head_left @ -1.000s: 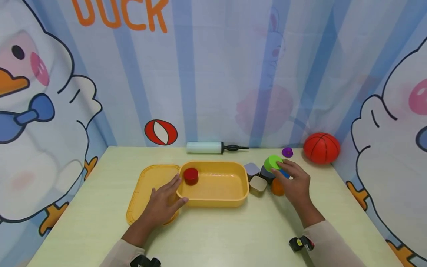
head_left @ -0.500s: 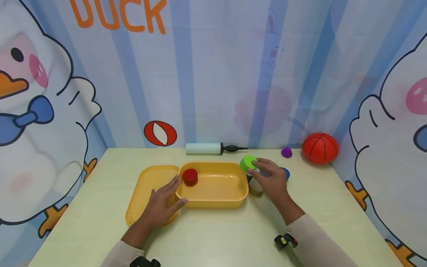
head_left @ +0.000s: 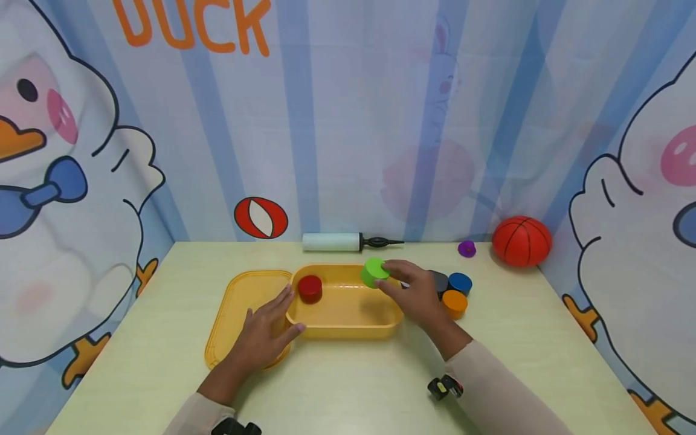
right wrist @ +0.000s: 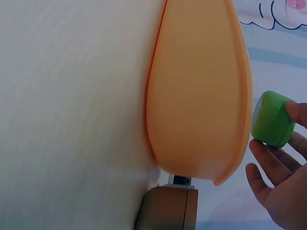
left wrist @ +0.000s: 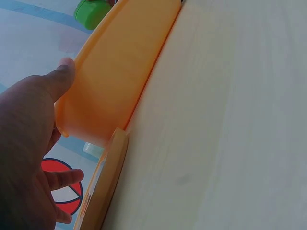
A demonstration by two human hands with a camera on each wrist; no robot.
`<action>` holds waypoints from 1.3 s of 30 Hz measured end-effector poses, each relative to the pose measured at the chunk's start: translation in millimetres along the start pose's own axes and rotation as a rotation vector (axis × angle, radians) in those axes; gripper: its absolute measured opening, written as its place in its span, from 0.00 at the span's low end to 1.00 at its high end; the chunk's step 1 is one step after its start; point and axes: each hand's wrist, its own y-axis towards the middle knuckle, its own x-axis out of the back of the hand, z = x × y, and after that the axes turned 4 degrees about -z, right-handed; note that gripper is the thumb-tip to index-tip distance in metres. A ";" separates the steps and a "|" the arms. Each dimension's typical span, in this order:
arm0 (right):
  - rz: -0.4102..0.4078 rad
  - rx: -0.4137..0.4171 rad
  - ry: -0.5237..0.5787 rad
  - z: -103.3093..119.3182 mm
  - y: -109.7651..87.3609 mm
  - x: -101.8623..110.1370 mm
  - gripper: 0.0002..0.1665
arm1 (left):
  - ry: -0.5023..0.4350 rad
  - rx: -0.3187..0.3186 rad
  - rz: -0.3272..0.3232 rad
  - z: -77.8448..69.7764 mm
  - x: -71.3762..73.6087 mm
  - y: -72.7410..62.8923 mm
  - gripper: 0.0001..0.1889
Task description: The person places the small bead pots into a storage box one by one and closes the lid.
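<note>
My right hand pinches a small green cylinder between thumb and fingers, above the right half of a yellow rectangular box. In the right wrist view the green cylinder shows a thin seam near one end and sits beyond the box's rim. Inside the box, at its left end, stands a red cylinder. My left hand rests at the box's left end, fingers spread. In the left wrist view its thumb lies on the rim of the box. A yellow lid lies partly under that hand.
Right of the box are an orange cylinder, a blue cylinder and a dark grey block. A brown block shows beside the box. Along the back stand a hand pump, a purple piece and a toy basketball.
My right hand has carried the green cylinder leftward, from over the grouped blocks to over the box. The orange and blue cylinders are now uncovered. My left hand has stayed in place.
</note>
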 end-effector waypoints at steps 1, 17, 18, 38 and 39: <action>0.006 0.009 -0.013 1.4 0.6 -2.5 0.24 | 0.002 -0.003 -0.002 0.1 0.0 0.1 0.42; 0.229 -0.016 -0.068 13.6 11.1 -44.1 0.26 | 0.020 0.003 -0.004 -0.8 0.8 1.1 0.43; 0.242 -0.020 -0.082 13.7 12.0 -46.2 0.26 | 0.021 0.004 -0.003 -0.6 0.6 1.2 0.43; 0.414 -0.153 -0.152 12.7 15.2 -80.3 0.25 | 0.008 -0.042 -0.026 3.4 -3.0 2.0 0.42; 0.425 -0.157 -0.159 12.4 15.5 -81.3 0.25 | 0.008 -0.041 -0.025 3.7 -3.1 2.1 0.42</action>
